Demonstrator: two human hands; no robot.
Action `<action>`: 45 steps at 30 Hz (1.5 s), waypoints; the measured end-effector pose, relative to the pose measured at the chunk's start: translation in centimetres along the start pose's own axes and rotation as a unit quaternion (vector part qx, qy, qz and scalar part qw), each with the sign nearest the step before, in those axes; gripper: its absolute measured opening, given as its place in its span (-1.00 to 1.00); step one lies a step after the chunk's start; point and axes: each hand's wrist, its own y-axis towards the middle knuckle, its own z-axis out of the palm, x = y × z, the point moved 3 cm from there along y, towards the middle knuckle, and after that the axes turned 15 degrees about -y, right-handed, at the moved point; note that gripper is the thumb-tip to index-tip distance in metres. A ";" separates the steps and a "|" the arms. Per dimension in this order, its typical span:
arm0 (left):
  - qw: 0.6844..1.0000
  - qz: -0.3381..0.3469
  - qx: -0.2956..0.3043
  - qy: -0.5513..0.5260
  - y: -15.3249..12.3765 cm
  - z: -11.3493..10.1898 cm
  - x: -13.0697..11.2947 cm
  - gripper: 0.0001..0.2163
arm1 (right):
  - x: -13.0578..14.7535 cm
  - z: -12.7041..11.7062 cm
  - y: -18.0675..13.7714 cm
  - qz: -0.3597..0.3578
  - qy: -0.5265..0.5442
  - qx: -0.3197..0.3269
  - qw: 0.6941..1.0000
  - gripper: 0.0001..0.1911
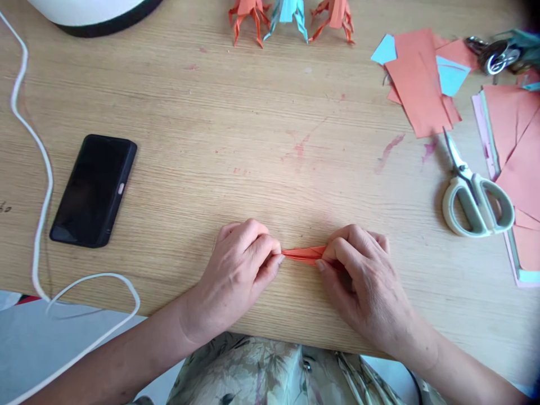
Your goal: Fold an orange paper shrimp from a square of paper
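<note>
Between my two hands, low over the near part of the table, a narrow piece of folded orange paper (302, 255) is stretched sideways. Its left tip is pinched between the thumb and forefinger of my left hand (244, 267). The thumb and fingers of my right hand (365, 275) close on its other end, which they partly hide. Long creases run along the paper's visible middle.
Folded orange and blue paper figures (289, 17) stand at the back. Scissors (476, 197) lie at the right by orange paper scraps (422, 84) and stacked paper sheets (525, 163). On the left are a black phone (93, 190) and a white cable (44, 163).
</note>
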 end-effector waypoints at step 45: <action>0.994 -0.074 0.083 0.013 2.9 -0.3 -0.5 -0.89 | -0.1 0.2 0.3 -0.001 -0.027 0.005 1.000 -0.82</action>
